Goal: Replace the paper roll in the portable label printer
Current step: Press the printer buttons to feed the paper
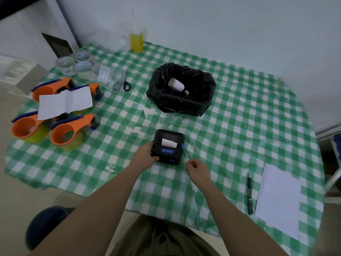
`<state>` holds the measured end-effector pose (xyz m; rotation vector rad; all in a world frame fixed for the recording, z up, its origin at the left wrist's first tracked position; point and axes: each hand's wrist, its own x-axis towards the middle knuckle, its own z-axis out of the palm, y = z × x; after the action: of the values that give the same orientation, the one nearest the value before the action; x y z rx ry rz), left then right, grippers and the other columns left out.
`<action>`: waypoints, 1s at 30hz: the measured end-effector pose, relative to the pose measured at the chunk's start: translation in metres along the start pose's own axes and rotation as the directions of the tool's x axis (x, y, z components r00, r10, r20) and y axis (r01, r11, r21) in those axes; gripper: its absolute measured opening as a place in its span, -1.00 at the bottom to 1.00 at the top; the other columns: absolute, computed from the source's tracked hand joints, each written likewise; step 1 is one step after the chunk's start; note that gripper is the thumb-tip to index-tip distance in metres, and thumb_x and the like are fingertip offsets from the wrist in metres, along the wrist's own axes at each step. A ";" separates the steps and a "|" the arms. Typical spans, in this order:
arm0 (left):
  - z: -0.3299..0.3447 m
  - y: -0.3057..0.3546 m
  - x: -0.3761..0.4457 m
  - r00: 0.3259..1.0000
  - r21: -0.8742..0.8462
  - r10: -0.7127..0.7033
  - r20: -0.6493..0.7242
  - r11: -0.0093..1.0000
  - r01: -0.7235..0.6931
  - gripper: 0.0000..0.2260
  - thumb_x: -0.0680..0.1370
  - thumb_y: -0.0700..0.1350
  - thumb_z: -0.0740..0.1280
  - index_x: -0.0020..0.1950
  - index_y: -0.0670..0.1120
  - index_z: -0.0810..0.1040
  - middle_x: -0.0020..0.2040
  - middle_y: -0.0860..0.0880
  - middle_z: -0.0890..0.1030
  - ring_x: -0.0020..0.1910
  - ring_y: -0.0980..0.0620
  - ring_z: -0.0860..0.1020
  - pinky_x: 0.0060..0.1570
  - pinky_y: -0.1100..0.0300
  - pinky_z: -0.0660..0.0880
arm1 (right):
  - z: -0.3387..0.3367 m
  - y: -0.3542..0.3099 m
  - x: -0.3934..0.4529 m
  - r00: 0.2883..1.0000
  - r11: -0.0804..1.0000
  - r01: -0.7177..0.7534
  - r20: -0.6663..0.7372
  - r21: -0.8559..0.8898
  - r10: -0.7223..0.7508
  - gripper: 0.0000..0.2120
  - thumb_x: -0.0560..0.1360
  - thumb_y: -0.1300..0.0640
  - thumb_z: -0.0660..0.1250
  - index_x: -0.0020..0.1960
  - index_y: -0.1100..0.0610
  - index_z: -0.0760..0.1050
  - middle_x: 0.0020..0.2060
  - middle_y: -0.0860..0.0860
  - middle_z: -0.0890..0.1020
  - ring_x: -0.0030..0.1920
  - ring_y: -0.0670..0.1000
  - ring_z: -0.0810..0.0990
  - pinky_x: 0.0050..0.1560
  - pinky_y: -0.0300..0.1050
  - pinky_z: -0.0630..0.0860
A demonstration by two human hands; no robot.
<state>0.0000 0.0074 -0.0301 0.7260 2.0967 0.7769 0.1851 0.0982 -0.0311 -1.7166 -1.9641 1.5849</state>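
The small black label printer (168, 147) sits on the green checked tablecloth (230, 137) in front of me, lid down, with a strip of white paper (169, 142) sticking out of its slot. My left hand (144, 156) grips the printer's left side. My right hand (198, 169) hovers just right of the printer with fingers loosely curled and nothing in it. A white paper roll (176, 84) and a small white core (186, 92) lie inside the black-bagged bin (181, 90) behind the printer.
Three orange tape dispensers (68, 131) and a white sheet (64, 103) lie at the left, with tape rolls (81, 66) and scissors (122, 81) behind them. A yellow cup (136, 41) stands at the back. A pen (249, 194) and paper sheet (278, 200) lie at the right.
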 end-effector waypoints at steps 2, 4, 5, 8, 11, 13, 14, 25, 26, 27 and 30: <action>-0.001 0.000 0.001 1.000 0.015 -0.002 0.004 1.000 0.002 -0.53 0.37 -0.29 0.42 0.26 -0.20 0.41 0.17 -0.22 0.59 0.15 -0.19 0.56 0.16 -0.12 0.50 | 0.001 -0.002 -0.002 1.000 1.000 -0.002 -0.019 0.003 0.002 -0.88 0.54 0.18 0.24 -0.15 0.12 0.50 -0.27 0.08 0.60 -0.27 0.07 0.54 -0.19 -0.02 0.52; 0.000 -0.003 0.003 1.000 0.018 -0.001 0.011 1.000 0.001 -0.53 0.36 -0.27 0.44 0.24 -0.19 0.42 0.15 -0.22 0.60 0.12 -0.18 0.57 0.14 -0.12 0.52 | 0.004 -0.002 -0.003 0.999 1.000 -0.010 -0.039 0.006 0.011 -0.88 0.53 0.19 0.25 -0.16 0.13 0.51 -0.27 0.10 0.60 -0.27 0.08 0.54 -0.14 0.03 0.55; 0.000 -0.004 0.004 1.000 0.016 0.001 0.017 1.000 -0.001 -0.53 0.35 -0.26 0.44 0.24 -0.19 0.41 0.14 -0.22 0.61 0.12 -0.18 0.57 0.13 -0.13 0.52 | 0.005 -0.002 -0.003 0.999 1.000 -0.017 -0.047 0.008 0.017 -0.89 0.53 0.18 0.25 -0.15 0.14 0.52 -0.26 0.10 0.61 -0.27 0.08 0.55 -0.15 0.02 0.55; 0.000 -0.009 0.009 0.999 0.008 0.011 0.030 1.000 -0.011 -0.51 0.34 -0.26 0.44 0.24 -0.17 0.40 0.15 -0.22 0.60 0.13 -0.18 0.57 0.15 -0.14 0.51 | 0.012 -0.003 -0.001 0.997 1.000 -0.025 -0.071 -0.013 0.024 -0.88 0.53 0.16 0.25 -0.10 0.17 0.55 -0.25 0.09 0.62 -0.25 0.08 0.58 -0.25 -0.11 0.48; 0.000 -0.009 0.010 1.000 0.010 0.014 0.025 1.000 -0.014 -0.52 0.34 -0.26 0.44 0.23 -0.17 0.41 0.15 -0.22 0.60 0.14 -0.18 0.56 0.16 -0.15 0.50 | 0.016 -0.003 0.000 0.996 1.000 -0.019 -0.083 0.004 0.019 -0.86 0.52 0.17 0.25 -0.07 0.20 0.56 -0.27 0.08 0.62 -0.26 0.09 0.58 -0.29 -0.14 0.45; 0.000 -0.008 0.009 0.999 0.023 0.028 0.021 0.999 -0.028 -0.53 0.35 -0.25 0.44 0.23 -0.18 0.41 0.15 -0.22 0.60 0.15 -0.18 0.56 0.16 -0.14 0.50 | 0.019 -0.003 -0.001 0.996 1.000 -0.014 -0.082 0.016 0.015 -0.85 0.53 0.17 0.24 -0.06 0.22 0.55 -0.28 0.07 0.61 -0.28 0.07 0.56 -0.27 -0.12 0.46; 0.000 -0.008 0.009 0.999 0.030 0.032 0.019 0.999 -0.032 -0.53 0.35 -0.25 0.44 0.22 -0.19 0.41 0.15 -0.22 0.60 0.15 -0.18 0.56 0.16 -0.13 0.50 | 0.019 -0.003 -0.002 0.997 1.000 -0.011 -0.078 0.021 0.012 -0.85 0.53 0.17 0.24 -0.07 0.22 0.55 -0.29 0.07 0.61 -0.29 0.07 0.56 -0.26 -0.11 0.47; -0.002 -0.003 0.007 1.000 0.024 0.003 0.017 1.000 -0.003 -0.56 0.35 -0.24 0.46 0.17 -0.22 0.41 0.13 -0.23 0.60 0.13 -0.18 0.56 0.15 -0.12 0.51 | 0.015 -0.005 -0.004 0.999 1.000 -0.004 -0.049 -0.007 0.004 -0.89 0.53 0.16 0.24 -0.13 0.14 0.51 -0.25 0.09 0.63 -0.27 0.06 0.55 -0.36 -0.17 0.43; -0.002 -0.002 0.007 1.000 0.027 0.002 0.018 1.000 -0.003 -0.56 0.35 -0.23 0.46 0.17 -0.22 0.41 0.13 -0.23 0.60 0.12 -0.18 0.57 0.15 -0.12 0.51 | 0.015 -0.006 -0.004 0.999 1.000 0.000 -0.046 -0.008 0.000 -0.89 0.53 0.17 0.24 -0.13 0.14 0.51 -0.25 0.09 0.62 -0.27 0.06 0.55 -0.36 -0.18 0.42; -0.002 -0.002 0.007 1.000 0.029 0.000 0.018 1.000 -0.001 -0.56 0.35 -0.23 0.47 0.17 -0.22 0.41 0.13 -0.23 0.60 0.13 -0.18 0.57 0.15 -0.12 0.51 | 0.014 -0.007 -0.003 0.999 1.000 0.002 -0.044 -0.008 -0.002 -0.89 0.53 0.18 0.24 -0.12 0.15 0.51 -0.25 0.09 0.61 -0.27 0.06 0.55 -0.37 -0.18 0.42; -0.002 -0.003 0.008 1.000 0.021 0.001 0.020 1.000 -0.002 -0.54 0.34 -0.23 0.47 0.18 -0.21 0.40 0.13 -0.22 0.60 0.13 -0.17 0.57 0.15 -0.10 0.51 | 0.015 -0.006 -0.001 0.999 1.000 0.001 -0.049 -0.010 -0.002 -0.89 0.54 0.18 0.24 -0.12 0.15 0.51 -0.27 0.08 0.60 -0.27 0.07 0.54 -0.40 -0.19 0.40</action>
<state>-0.0065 0.0100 -0.0351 0.7439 2.0896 0.7461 0.1719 0.0890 -0.0331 -1.7401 -1.9535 1.5200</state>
